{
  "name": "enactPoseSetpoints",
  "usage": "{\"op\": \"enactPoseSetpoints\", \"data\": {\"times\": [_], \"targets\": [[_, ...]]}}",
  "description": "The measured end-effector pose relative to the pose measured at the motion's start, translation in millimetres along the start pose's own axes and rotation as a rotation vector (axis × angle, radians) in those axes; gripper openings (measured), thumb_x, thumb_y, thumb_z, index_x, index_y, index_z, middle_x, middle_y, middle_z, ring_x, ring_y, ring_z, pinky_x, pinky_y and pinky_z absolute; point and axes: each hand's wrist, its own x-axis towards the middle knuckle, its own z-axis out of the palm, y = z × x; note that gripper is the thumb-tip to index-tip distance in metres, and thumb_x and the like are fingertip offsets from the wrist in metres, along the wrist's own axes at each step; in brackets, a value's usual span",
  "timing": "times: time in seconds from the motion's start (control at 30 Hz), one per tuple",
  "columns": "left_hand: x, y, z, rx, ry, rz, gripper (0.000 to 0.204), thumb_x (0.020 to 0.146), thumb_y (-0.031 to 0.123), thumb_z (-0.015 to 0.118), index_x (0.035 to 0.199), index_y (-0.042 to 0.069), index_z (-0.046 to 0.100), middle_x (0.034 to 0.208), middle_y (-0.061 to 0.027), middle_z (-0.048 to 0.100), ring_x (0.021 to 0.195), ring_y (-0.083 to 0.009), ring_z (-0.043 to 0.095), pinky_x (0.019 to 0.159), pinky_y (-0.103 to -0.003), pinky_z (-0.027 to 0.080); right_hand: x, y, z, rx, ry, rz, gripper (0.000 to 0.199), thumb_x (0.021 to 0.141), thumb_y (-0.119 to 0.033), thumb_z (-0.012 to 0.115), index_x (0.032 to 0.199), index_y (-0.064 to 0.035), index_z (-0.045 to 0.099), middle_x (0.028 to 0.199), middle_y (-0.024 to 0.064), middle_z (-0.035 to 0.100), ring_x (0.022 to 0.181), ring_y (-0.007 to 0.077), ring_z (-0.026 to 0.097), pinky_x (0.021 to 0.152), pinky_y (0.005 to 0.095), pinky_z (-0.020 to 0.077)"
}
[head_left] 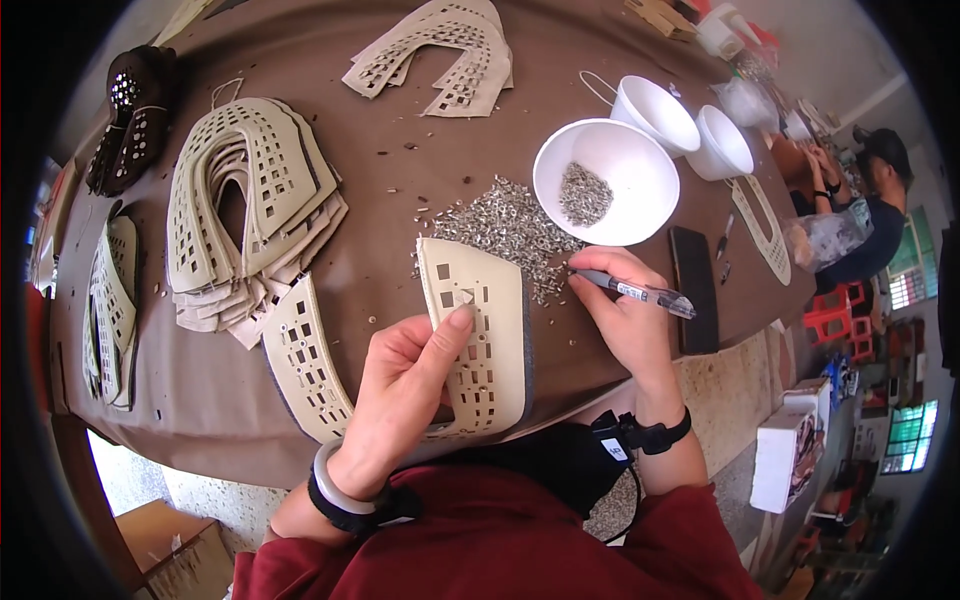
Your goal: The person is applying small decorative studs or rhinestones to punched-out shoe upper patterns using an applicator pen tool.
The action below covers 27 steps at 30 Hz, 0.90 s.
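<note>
My left hand grips a beige U-shaped shoe upper, punched with rows of square holes, its thumb pressed on the face. The upper's other arm curves away to the left on the table. In my right hand is a pen with a clear barrel and dark grip, its tip pointing left at the edge of a heap of small silvery metal pieces. Just beyond the heap stands a white bowl with more of the same pieces inside.
A stack of beige uppers lies left, others at the back. Dark perforated pieces are far left. Two white bowls stand behind. A phone lies right of my hand. Another person sits at the right.
</note>
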Motion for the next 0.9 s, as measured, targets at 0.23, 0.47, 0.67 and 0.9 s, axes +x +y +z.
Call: {"op": "enactPoseSetpoints", "data": {"times": [0.23,0.47,0.67,0.9], "targets": [[-1,3,-2,-0.062,-0.084,-0.003,0.029,0.100,0.027,0.056,0.106,0.001,0.067,0.084,0.0003,0.068,0.067,-0.0017,0.059,0.056,-0.018,0.047,2,-1,5,-0.053,-0.021,-0.012,0.016,0.077,0.004,0.069,0.093,0.0002,0.069,0.091,0.0137,0.071,0.080,0.0231,0.069,0.072,0.0300,0.0527],[-1,1,-6,-0.081,-0.134,-0.029,0.028,0.098,0.008,0.053,0.123,-0.005,0.056,0.109,-0.0079,0.067,0.093,-0.0092,0.063,0.082,-0.025,0.052,0,-16,-3,0.048,-0.033,0.109,0.011,0.083,0.002,0.067,0.094,0.0014,0.068,0.092,0.0108,0.071,0.080,0.0160,0.067,0.072,0.0264,0.0518],[0,-4,-6,-0.046,-0.117,0.035,0.028,0.097,0.005,0.055,0.122,-0.005,0.055,0.110,-0.0086,0.066,0.093,-0.0091,0.063,0.081,-0.025,0.052,-9,-55,8,0.401,-0.237,-0.038,0.011,0.083,0.003,0.068,0.093,0.0024,0.067,0.098,0.0120,0.070,0.084,0.0157,0.067,0.075,0.0262,0.0526],[-2,-5,-4,0.044,-0.077,0.063,0.021,0.096,0.005,0.056,0.114,-0.004,0.060,0.096,-0.0038,0.067,0.084,-0.0050,0.061,0.071,-0.022,0.051,-12,-62,31,0.372,-0.292,-0.108,0.012,0.083,0.001,0.068,0.094,0.0005,0.068,0.097,0.0126,0.070,0.081,0.0187,0.069,0.071,0.0280,0.0546]]}}
